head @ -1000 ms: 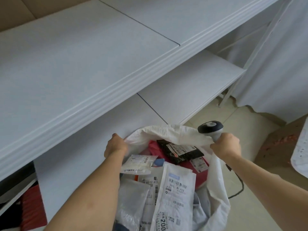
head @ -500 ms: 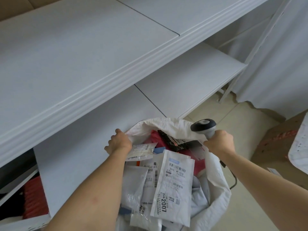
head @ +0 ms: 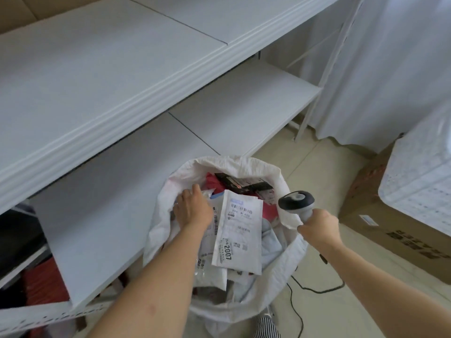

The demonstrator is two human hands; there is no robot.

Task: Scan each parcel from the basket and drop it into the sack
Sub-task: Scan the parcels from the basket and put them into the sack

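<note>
The left hand (head: 192, 209) lies flat, fingers straight, inside the crumpled white woven-plastic sack (head: 246, 167), pressing on the soft parcels. Just right of it rests a flat white rectangular poly mailer (head: 238, 236) with a printed barcode label; beyond its fingertips sit a red pouch (head: 212, 182) and a glossy black packet (head: 240, 184). The right hand (head: 318, 226) grips a grey pistol-shaped handheld scanner (head: 296, 201) and pinches the sack's rim — thin, folded fabric. A brown cardboard box (head: 390, 237) stands right of that hand; smooth white shelving (head: 109, 76) rises beyond the left.
</note>
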